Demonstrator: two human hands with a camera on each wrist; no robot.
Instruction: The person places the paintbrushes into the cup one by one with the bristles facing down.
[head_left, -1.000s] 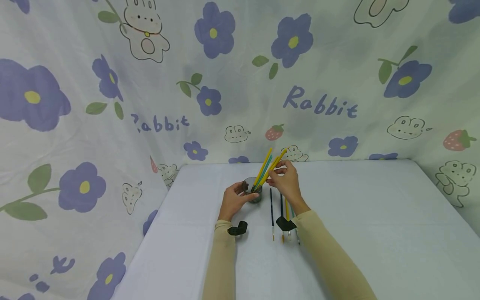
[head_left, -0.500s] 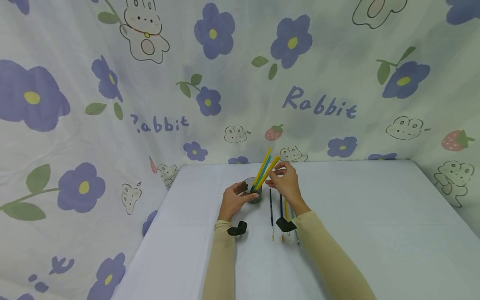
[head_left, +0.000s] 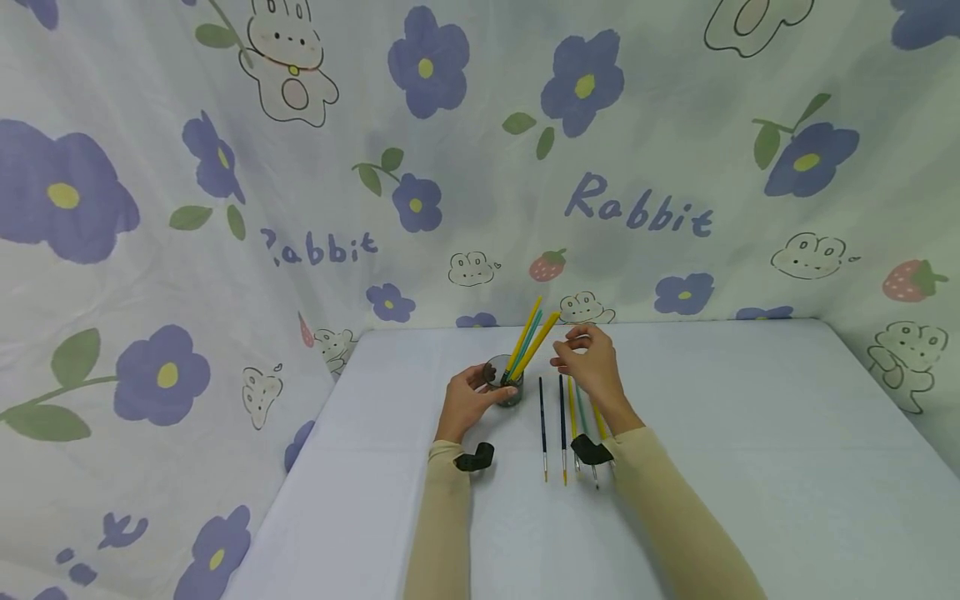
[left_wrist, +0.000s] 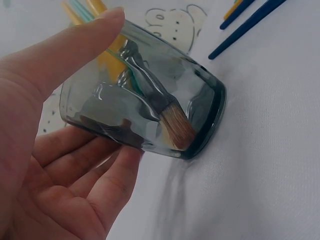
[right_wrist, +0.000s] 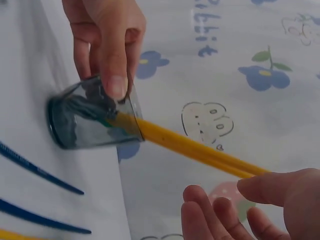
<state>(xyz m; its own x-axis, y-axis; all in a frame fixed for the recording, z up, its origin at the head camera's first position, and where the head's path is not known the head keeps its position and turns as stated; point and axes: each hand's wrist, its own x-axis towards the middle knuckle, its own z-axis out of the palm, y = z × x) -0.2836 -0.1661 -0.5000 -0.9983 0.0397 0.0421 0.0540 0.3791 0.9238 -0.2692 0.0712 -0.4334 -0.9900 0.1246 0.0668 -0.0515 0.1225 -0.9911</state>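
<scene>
My left hand (head_left: 467,407) grips a grey-tinted glass cup (left_wrist: 200,82), thumb on one side and fingers on the other. Several paintbrushes lean in that cup, bristles (left_wrist: 177,130) down, with yellow handles (head_left: 537,343) and a turquoise handle (head_left: 529,335) sticking out to the right. Just right of those handles is my right hand (head_left: 596,367), holding nothing, its fingers loosely spread. In the right wrist view its thumb (right_wrist: 270,187) overlaps the end of the yellow handles; the head view has a gap there.
Several more paintbrushes lie side by side on the white table, dark blue ones (head_left: 543,417) nearest the cup, then yellow and turquoise ones (head_left: 582,410) partly under my right wrist. A patterned cloth (head_left: 637,125) hangs behind the table.
My right hand has lowered a yellow-handled paintbrush into the cup, let it go and drawn back to the right. The left hand has kept its grip on the cup.
</scene>
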